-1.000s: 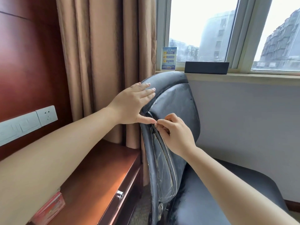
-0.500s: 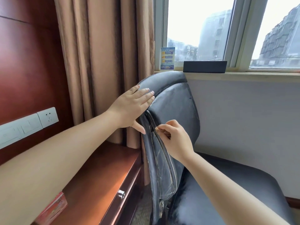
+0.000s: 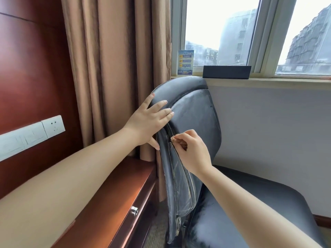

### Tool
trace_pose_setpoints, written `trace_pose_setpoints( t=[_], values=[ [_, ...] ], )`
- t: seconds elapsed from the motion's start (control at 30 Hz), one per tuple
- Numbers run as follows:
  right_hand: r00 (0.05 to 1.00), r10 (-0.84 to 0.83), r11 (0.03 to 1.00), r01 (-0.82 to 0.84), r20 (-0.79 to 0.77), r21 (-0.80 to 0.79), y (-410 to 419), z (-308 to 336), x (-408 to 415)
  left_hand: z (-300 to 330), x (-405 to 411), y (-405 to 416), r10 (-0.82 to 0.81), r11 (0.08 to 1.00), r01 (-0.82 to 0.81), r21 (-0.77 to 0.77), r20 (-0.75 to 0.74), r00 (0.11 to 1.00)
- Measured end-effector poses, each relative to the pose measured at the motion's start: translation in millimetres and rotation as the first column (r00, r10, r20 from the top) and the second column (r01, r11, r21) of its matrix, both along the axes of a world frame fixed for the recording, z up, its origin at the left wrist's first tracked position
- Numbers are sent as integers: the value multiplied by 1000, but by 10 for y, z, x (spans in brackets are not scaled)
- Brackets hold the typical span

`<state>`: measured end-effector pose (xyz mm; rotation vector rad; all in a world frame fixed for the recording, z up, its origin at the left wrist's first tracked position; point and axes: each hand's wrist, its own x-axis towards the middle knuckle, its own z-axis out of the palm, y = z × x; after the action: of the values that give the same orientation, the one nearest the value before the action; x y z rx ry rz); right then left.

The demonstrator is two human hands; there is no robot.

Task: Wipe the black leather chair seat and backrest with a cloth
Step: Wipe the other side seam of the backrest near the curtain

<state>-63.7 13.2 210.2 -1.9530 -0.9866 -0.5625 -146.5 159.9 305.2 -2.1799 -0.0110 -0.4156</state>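
1. The chair stands side-on between the desk (image 3: 114,199) and the wall under the window sill (image 3: 268,81), with its backrest (image 3: 193,111) upright next to the curtain (image 3: 116,68) and its seat (image 3: 250,203) running off to the right
2. The left hand (image 3: 148,120) lies flat against the outer edge of the backrest near the top; its fingers are straight and spread on the leather and the thumb points down, so it steadies the chair and grips nothing
3. The right hand (image 3: 189,151) is at the side seam (image 3: 176,167) of the backrest, just below the left hand; its fingertips are curled together in a pinch at the seam, but whether they hold a pull tab, a thread or the leather edge is too small to tell
4. No cloth is visible in either hand, on the chair or on the desk
5. The backrest front looks dull and greyish, and the seat shows pale, hazy patches toward its near edge; whether that is dust, wear or window glare cannot be settled from here
6. Judgement: wiping is not under way at this moment, and the hands attend to the seam instead
7. Judgement: nothing visible proves any surface finished, so I count the seat and backrest as both outstanding, with a cloth to be taken up first
8. A blue card (image 3: 185,62) and a dark box (image 3: 226,72) sit on the sill behind the chair, clear of the work
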Motion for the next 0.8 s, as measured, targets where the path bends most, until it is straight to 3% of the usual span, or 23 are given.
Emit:
trace_pose_setpoints(
  t=[0.13,0.27,0.37,0.5,0.8],
  values=[
    [1000,-14,1000,14,6,-8,-66,53,-11,-9,18,2,-8,1000,8,-12,6,1000],
    [997,4,996,-10,74,83,-34,109,-50,22,-7,35,-56,998,55,25,26,998],
    [991,-3,989,-18,136,149,31,156,-80,-14,10,101,-220,975,220,23,42,974],
    [975,-31,978,-16,222,209,38,85,-142,-27,4,100,-298,955,297,22,43,954],
    [900,-63,997,33,432,76,-147,-112,-139,-17,-62,43,-252,967,253,-31,20,968]
  ],
)
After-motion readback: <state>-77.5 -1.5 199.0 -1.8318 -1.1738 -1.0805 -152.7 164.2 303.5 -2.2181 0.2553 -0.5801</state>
